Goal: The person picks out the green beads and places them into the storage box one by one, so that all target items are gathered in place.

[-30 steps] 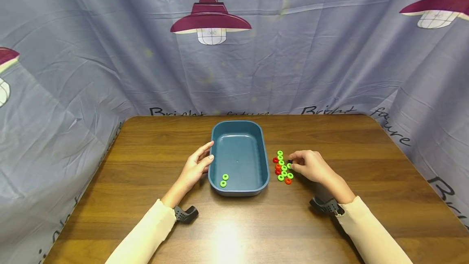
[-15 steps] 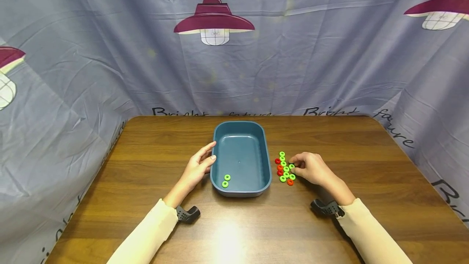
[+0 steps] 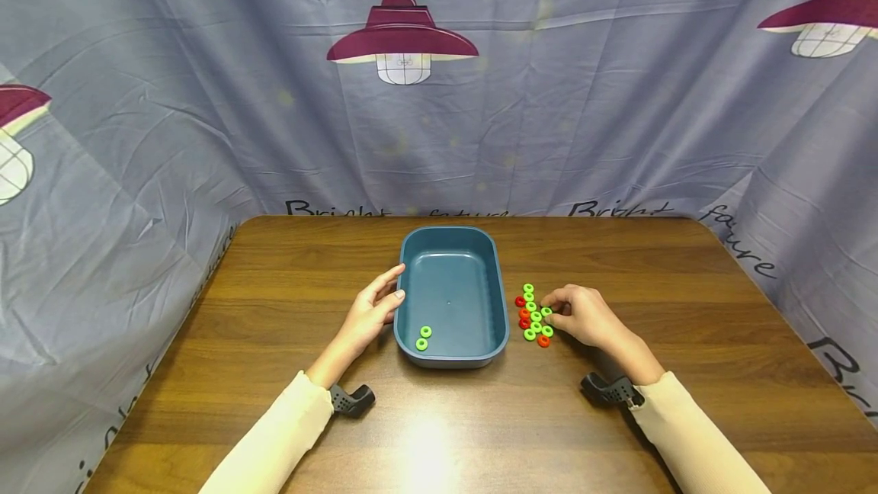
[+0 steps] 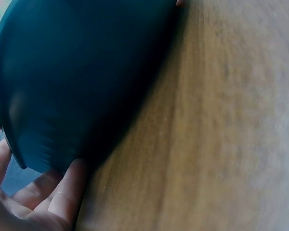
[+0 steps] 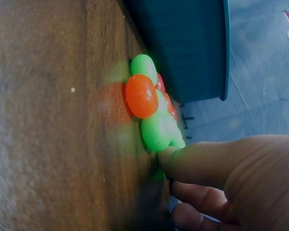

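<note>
My left hand (image 3: pixel 368 316) rests against the left side of a dark blue plastic bin (image 3: pixel 497 288), its thumb and index fingertips right at the rim. Seen from the left wrist, its fingers (image 4: pixel 67 192) touch the bin's outer wall. Two green rings (image 3: pixel 426 332) lie inside, near the front left corner. To the right of the bin, my right hand (image 3: pixel 581 314) is low over the table, thumb and fingertips pinching a small green ring (image 3: pixel 546 312) at the edge of a cluster. In the right wrist view the thumb tip partly hides it, beside a green ring (image 5: pixel 155 132) and an orange ring (image 5: pixel 141 96).
The cluster mixes several green rings (image 3: pixel 536 316) with a few red rings (image 3: pixel 520 301) and orange rings (image 3: pixel 543 341), close to the bin's right wall. All stand on a brown wooden table (image 3: pixel 466 433). A printed grey-blue curtain (image 3: pixel 549 136) hangs behind and along the sides.
A second ago a dark spot showed at the right fingertips; now they are around a green ring. The left hand and bin keep their places, while the head view shifts slightly.
</note>
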### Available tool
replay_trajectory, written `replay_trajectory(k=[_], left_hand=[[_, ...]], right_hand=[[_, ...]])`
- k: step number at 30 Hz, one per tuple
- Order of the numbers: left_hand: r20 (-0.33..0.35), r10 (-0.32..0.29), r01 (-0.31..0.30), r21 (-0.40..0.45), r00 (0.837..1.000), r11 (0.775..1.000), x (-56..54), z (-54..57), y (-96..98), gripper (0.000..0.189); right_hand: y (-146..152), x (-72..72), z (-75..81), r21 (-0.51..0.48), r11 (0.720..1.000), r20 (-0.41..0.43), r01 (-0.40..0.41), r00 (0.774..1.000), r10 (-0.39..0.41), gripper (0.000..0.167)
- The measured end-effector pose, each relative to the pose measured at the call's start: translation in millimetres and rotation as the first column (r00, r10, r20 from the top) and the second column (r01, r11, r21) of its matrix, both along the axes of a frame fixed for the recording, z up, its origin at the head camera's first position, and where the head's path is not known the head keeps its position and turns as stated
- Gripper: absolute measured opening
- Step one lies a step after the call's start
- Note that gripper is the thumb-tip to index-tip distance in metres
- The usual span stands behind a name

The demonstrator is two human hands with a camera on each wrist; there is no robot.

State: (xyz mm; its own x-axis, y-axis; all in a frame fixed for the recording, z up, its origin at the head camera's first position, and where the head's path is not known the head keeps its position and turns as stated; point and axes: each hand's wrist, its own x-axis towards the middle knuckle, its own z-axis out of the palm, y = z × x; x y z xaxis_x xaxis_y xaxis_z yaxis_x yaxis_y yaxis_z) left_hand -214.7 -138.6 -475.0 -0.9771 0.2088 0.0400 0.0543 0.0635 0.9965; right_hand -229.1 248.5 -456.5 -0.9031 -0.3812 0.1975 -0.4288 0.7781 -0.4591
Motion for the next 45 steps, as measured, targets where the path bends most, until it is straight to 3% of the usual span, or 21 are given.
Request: replay_trajectory(k=[19,33,45], left_hand=[[0.005,0.002,-0.002,0.007,1.000,1.000,-0.3,-0.6,-1.1,0.053],[0.005,0.007,-0.007,0.000,1.000,1.000,-1.0,0.6,-1.7,0.053],[0.016,0.002,-0.002,0.014,1.000,1.000,-0.6,-0.8,0.1,0.053]], right_hand=[[0.2,-4.2,4.7,0.003,1.000,0.040,-0.003,0.999,0.003,0.014],[-8.8,-9.7,34.1,-0.042,0.999,0.012,0.016,1.000,-0.015,0.014],[-42.4,-14.0,56.0,-0.109,0.994,0.000,-0.024,1.000,0.024,0.017]])
